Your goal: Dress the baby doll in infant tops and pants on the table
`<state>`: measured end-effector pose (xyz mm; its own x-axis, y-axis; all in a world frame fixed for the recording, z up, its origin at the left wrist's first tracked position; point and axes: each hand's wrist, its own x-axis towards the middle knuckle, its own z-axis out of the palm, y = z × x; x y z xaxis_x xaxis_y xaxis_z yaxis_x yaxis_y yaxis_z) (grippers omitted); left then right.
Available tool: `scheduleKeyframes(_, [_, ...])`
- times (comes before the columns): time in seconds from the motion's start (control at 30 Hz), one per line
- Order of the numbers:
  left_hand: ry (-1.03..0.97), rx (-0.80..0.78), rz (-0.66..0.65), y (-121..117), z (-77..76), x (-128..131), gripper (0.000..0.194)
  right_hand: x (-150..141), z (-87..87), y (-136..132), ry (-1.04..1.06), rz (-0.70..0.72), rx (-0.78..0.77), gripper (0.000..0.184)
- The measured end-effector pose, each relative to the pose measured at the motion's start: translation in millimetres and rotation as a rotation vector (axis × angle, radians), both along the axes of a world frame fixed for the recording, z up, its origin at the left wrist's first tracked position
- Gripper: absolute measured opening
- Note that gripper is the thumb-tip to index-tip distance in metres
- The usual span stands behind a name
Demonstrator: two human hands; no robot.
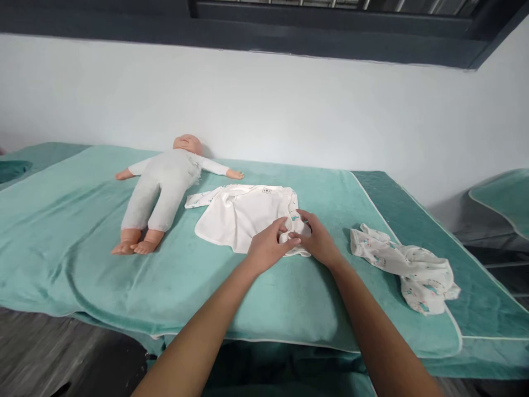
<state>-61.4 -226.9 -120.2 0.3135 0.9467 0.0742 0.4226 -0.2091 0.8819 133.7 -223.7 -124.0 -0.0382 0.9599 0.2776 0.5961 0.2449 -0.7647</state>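
A white baby shirt [248, 215] with a small print lies spread on the green bed cover, its inner side partly showing. One sleeve stretches out to the left. My left hand [268, 243] and my right hand [317, 238] meet at the shirt's right side, where the other sleeve is bunched up. The fingers of both hands are curled and closed on this fabric, thumbs close together. Part of the sleeve is hidden behind the fingers. To the left, a baby doll [161, 179] in a white bodysuit lies on its back, arms spread.
A crumpled printed baby garment [407, 267] lies to the right on the green cover [103, 275]. Behind the bed rises a white wall [264, 110] with a dark window frame [330, 33] above. The bed's front edge runs below my forearms.
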Motion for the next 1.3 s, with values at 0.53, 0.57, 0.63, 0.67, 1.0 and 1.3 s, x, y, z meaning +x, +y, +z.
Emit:
scheduleKeyframes(0.53, [-0.196, 0.038, 0.125, 0.7, -1.9, -8.0, 0.016, 60.6, 6.9, 56.7, 0.900, -0.296, -0.018, 0.044])
scheduleKeyframes(0.57, [-0.191, 0.039, 0.124, 0.4, -1.7, -7.6, 0.016, 71.1, 7.0, 65.7, 0.916, -0.326, 0.034, 0.045])
scheduleKeyframes(0.63, [-0.184, 0.036, 0.119, 0.1, -1.1, -6.7, 0.017, 87.9, 4.7, 78.7, 0.898, -0.411, 0.147, 0.041])
scheduleKeyframes(0.67, [-0.178, 0.033, 0.114, 0.0, -0.8, -6.3, 0.017, 93.2, 2.4, 81.9, 0.850, -0.467, 0.183, 0.037])
scheduleKeyframes(1.0, [-0.077, 0.049, 0.107, -1.5, -0.2, -4.5, 0.017, 83.4, -10.8, 57.3, 0.050, -0.803, 0.096, 0.049])
scheduleKeyframes(1.3, [-0.059, 0.061, 0.099, -2.1, -1.5, -4.9, 0.017, 86.4, -1.0, 52.2, 0.078, -0.774, 0.017, 0.045])
